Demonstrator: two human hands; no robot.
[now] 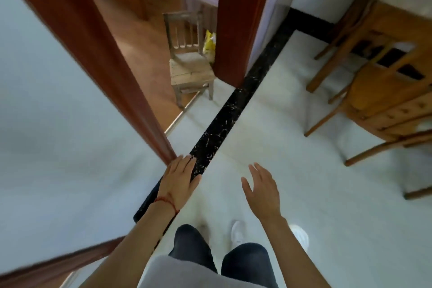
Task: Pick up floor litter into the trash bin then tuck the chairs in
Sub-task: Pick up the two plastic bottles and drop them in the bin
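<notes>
Hands hang empty in the head view, over pale floor just short of the black strip (230, 112) that runs away toward the far wall. The left hand (178, 180) is flat, fingers spread, over the strip's near end beside the door frame (98, 61); the right hand (263, 190) is loosely spread, palm inward, holding nothing. No bin shows, and the only likely litter is a yellow bag (209, 44) beyond the strip, through the doorway, just behind the small chair (189, 63). It lies ahead and slightly left of both hands, well apart, so the left is probably nearer. Right of the strip, big chairs (383, 91) stand pulled out from a table edge, closer to the right hand.
</notes>
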